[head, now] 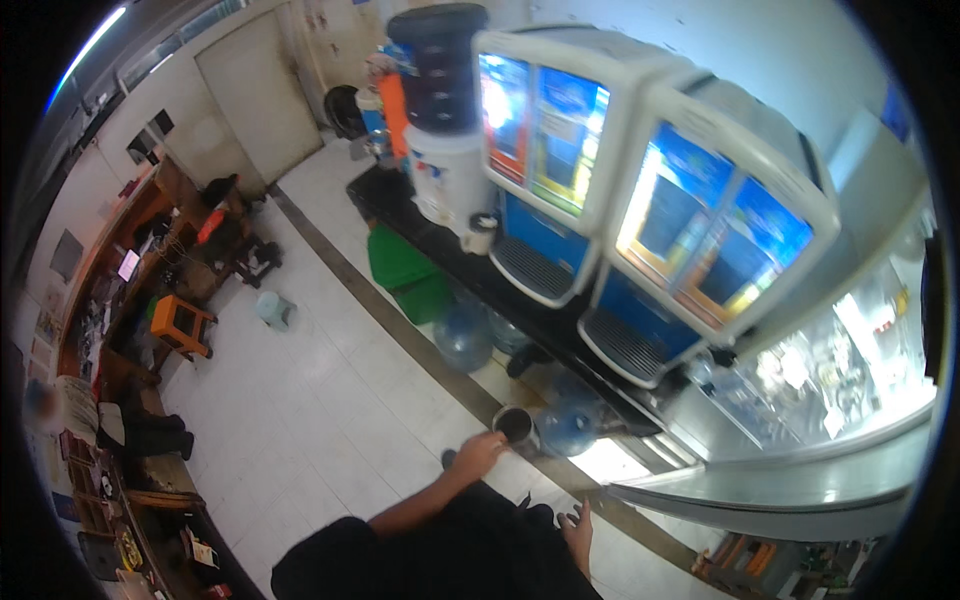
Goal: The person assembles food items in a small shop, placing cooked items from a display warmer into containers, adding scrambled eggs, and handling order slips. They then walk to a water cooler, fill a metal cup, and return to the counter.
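Observation:
My left hand [480, 455] is closed around the handle side of a cup [517, 429], held out over the floor in front of my body. The cup looks dark inside; whether that is liquid, I cannot tell. Lower and to the right, my right hand [576, 529] hangs with its fingers apart and nothing in it. Beyond the cup, large blue water bottles [568, 429] stand beneath a black counter [540, 319]. Two lit drink dispensers, one on the left [551, 142] and one on the right [712, 225], stand on that counter.
A light mug [478, 234] and a white water dispenser [439, 169] stand farther along the counter. Below is a green bin [405, 270]. At right is a lit glass display case [825, 382]. An orange stool [182, 325], a pale stool [275, 310] and a seated person [127, 427] are left.

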Motion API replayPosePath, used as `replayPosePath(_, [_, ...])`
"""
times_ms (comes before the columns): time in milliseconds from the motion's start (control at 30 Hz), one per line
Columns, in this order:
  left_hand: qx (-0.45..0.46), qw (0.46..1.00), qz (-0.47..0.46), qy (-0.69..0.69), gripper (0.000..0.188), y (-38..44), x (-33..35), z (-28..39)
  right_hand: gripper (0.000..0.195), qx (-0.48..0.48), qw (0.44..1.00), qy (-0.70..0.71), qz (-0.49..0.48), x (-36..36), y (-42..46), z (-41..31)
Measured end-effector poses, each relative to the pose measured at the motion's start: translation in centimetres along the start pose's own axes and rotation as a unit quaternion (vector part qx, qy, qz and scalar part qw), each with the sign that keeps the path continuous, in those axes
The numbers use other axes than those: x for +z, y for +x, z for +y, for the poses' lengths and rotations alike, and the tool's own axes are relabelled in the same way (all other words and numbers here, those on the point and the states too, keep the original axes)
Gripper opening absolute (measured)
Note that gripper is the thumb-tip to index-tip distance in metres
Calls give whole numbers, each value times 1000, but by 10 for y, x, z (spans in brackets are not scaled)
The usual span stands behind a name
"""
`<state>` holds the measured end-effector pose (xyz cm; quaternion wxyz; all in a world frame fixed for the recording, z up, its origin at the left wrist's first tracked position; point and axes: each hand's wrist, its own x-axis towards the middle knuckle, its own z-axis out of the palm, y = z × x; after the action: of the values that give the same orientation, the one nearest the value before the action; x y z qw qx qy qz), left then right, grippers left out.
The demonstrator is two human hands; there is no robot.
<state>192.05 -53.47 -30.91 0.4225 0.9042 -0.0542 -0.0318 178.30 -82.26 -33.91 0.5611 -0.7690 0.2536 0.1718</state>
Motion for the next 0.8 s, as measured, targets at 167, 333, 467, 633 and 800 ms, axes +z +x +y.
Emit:
replayPosePath(167, [-1,999,-39,-13,18,22,-113,-16,115,-277,937,-165,-132,128,56,-158])
replayPosePath(333, [5,999,-40,-3,19,47,-210,-14,117,-309,934,-78,-164,222,87,-260])
replayPosePath(467, [14,1000,11,-24,18,84,-256,-33,106,-322,933,-73,-146,267,118,-309])
replayPosePath(633, [13,999,45,15,16,147,-313,-71,102,-423,893,-71,-139,332,185,-367])
replayPosePath(800, [-11,997,81,13,19,189,-386,-105,105,-525,827,-65,-190,397,210,-467])
